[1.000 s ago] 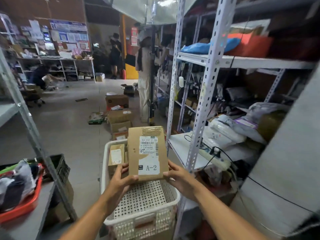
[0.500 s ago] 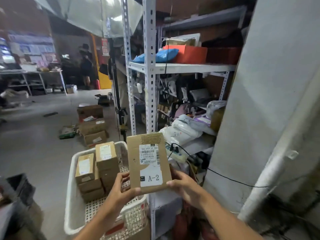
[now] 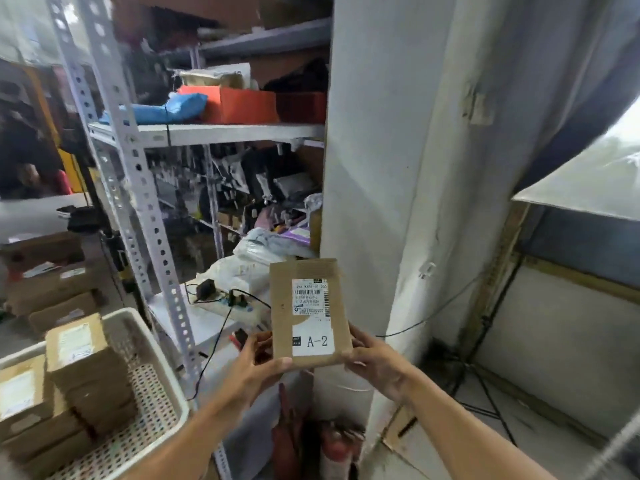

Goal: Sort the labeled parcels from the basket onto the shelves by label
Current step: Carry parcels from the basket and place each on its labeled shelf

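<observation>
I hold a flat brown cardboard parcel [image 3: 308, 311] upright in front of me; its white label reads A-2. My left hand [image 3: 258, 363] grips its lower left corner and my right hand [image 3: 375, 363] grips its lower right edge. The white perforated basket [image 3: 149, 372] sits at the lower left with several labeled brown boxes [image 3: 81, 362] stacked inside. A grey metal shelf unit [image 3: 207, 133] stands behind the parcel, its levels crowded with bags and boxes.
A wide white pillar [image 3: 381, 168] rises right behind the parcel. A power strip with cables [image 3: 228, 303] lies on the low shelf. Red fire extinguishers [image 3: 332, 448] stand on the floor below. Cardboard boxes [image 3: 48, 282] sit on the floor at left. A tripod leg [image 3: 485, 386] is at right.
The view has swung right, away from the open floor toward the pillar. The basket has slid to the lower left of the view. Both hands keep holding the A-2 parcel.
</observation>
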